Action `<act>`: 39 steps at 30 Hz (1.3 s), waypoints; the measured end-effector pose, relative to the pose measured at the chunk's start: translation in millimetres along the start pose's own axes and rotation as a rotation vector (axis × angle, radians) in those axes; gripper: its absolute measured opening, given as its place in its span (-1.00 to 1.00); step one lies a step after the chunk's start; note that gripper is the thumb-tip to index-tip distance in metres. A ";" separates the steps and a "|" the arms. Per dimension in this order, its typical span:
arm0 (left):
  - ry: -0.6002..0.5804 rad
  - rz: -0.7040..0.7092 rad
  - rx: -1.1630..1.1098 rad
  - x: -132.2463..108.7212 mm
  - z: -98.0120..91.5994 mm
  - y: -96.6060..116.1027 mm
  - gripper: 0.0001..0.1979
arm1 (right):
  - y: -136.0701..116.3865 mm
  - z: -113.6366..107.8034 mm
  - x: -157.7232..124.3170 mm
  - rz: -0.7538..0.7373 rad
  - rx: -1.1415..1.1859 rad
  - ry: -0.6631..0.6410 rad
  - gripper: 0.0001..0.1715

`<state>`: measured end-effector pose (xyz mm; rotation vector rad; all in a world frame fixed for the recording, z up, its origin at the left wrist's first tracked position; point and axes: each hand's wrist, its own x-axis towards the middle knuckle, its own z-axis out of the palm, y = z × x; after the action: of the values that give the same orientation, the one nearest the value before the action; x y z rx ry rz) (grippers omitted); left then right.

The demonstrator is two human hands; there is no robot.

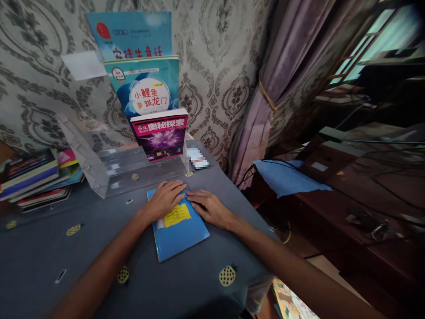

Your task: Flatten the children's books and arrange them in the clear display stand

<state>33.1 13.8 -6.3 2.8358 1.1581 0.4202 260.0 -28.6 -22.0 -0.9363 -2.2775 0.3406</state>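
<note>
A blue book [186, 237] with a yellow patch on its cover lies flat on the table. Across its upper left part rests my left hand [165, 199], fingers stretched out. My right hand [210, 207] touches the book's upper right edge, its fingers extended and close to those of the left. Neither hand grips anything. Just beyond them stands a clear tiered rack [116, 179]. Its front tier bears a purple and pink book [162, 137]; a teal book [149, 91] and a light blue book [133, 33] rise behind it.
Stacked books [36, 177] lie at the table's left. A partly blurred small packet-like item [197, 158] is right of the rack. A patterned wall and a tied purple curtain [252, 110] stand behind. To the right, a dark red desk [332, 217] carries cables and a blue cloth [288, 177].
</note>
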 end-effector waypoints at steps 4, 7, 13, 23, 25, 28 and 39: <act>-0.073 0.007 -0.054 -8.9 -4.6 -0.5 -0.57 | -0.4 0.0 -0.2 -0.012 -0.007 -0.002 -0.63; -0.068 0.036 -0.043 -12.4 -5.5 2.5 -0.55 | -2.0 -1.5 0.3 -0.004 -0.030 -0.014 -0.63; -0.028 0.042 0.015 -7.1 -2.8 13.7 -0.59 | -5.0 -5.5 2.3 -0.012 -0.037 -0.018 -0.64; -0.079 0.063 -0.095 -15.8 -10.5 12.3 -0.57 | -7.9 -9.0 -8.7 0.014 0.009 -0.031 -0.63; -0.105 0.093 -0.101 -17.9 -13.5 13.8 -0.56 | -12.3 -11.7 -14.5 0.013 0.021 -0.044 -0.63; -0.092 0.126 -0.061 -18.2 -14.7 18.3 -0.57 | -15.7 -12.4 -20.3 0.012 0.032 -0.054 -0.62; -0.123 0.159 -0.094 -21.4 -17.4 26.9 -0.58 | -26.7 -15.1 -33.7 0.059 0.025 -0.077 -0.61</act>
<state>32.2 -21.3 9.5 2.8359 0.8714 0.2944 273.7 -71.3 -14.1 -0.9943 -2.3131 0.4368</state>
